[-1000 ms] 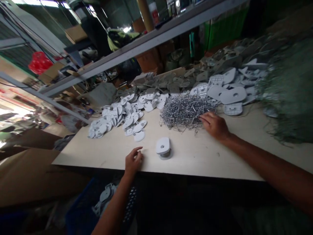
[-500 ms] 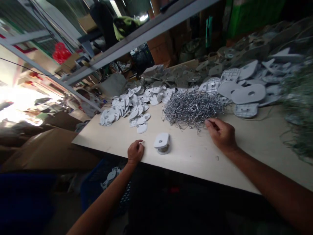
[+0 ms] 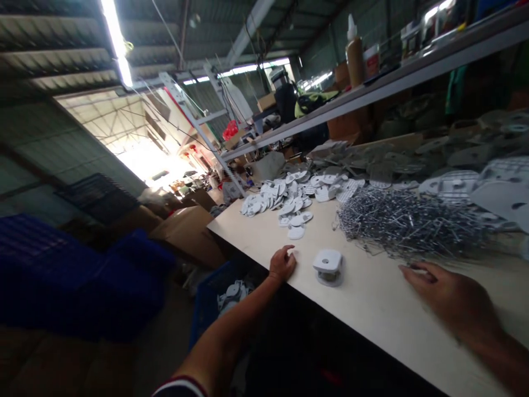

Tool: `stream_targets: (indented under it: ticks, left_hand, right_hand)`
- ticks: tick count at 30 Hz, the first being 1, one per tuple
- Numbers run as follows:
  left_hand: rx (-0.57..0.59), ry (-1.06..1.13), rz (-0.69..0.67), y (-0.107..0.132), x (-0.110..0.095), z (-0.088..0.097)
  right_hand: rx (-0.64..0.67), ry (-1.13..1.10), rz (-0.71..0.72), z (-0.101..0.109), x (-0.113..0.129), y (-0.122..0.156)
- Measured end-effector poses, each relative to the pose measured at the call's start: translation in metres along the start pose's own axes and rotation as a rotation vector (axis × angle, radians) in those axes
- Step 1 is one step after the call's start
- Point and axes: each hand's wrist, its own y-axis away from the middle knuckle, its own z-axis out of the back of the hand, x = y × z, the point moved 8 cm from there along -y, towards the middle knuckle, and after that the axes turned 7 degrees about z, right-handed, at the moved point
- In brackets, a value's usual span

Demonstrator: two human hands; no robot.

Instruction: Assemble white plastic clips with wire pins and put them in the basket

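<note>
My left hand [image 3: 283, 263] rests at the near edge of the table, fingers loosely curled, with a gap between index finger and thumb and nothing visible in it. Just right of it stands a white plastic piece [image 3: 327, 262], a rounded plate with a hole above a second plate. My right hand [image 3: 450, 298], partly blurred, is at the near side of a heap of thin metal wire pieces [image 3: 409, 223]. Its thumb and fingers are drawn together; whatever may be between the tips is too small to make out.
White plastic plates [image 3: 285, 196] lie piled at the table's far left, with larger grey ones [image 3: 438, 154] behind. A shelf beam [image 3: 351, 113] crosses above, carrying a glue bottle [image 3: 354, 58]. Below left are a blue basket [image 3: 202, 300] of parts and a cardboard box [image 3: 190, 234].
The head view has swung up and left, so table and hands appear further right. My right hand has drawn slightly back from the wire heap. The left hand stays by the white piece.
</note>
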Motion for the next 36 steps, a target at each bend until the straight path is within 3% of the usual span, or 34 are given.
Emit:
stream_targets:
  ticks: [4,13,20,26,29,32,36]
  left_hand:
    - [0.002,-0.014,-0.003,0.0,0.001,0.0]
    - [-0.002,-0.007,-0.009,-0.001,0.003,0.002]
    - [0.036,0.118,-0.02,-0.003,0.004,0.004]
    - [0.058,0.317,0.02,-0.009,0.014,-0.001]
    - [0.086,0.443,0.055,-0.005,0.012,0.0]
    - [0.184,0.668,0.097,0.008,-0.005,0.002]
    - [0.254,0.882,0.151,0.044,-0.04,0.019]
  right_hand:
    - [0.115,-0.006,-0.055,-0.017,-0.01,0.002]
    - [0.039,-0.154,-0.133,-0.005,-0.01,-0.002]
    - [-0.189,-0.198,-0.083,0.018,0.017,0.008]
    - [-0.422,-0.379,-0.394,0.04,0.037,0.034]
    - [-0.405,-0.424,-0.439,0.049,0.054,0.045]
    - [-0.399,-0.381,-0.421,0.064,0.073,0.053]
    - [-0.158,-0.191,-0.314,0.06,0.11,0.057]
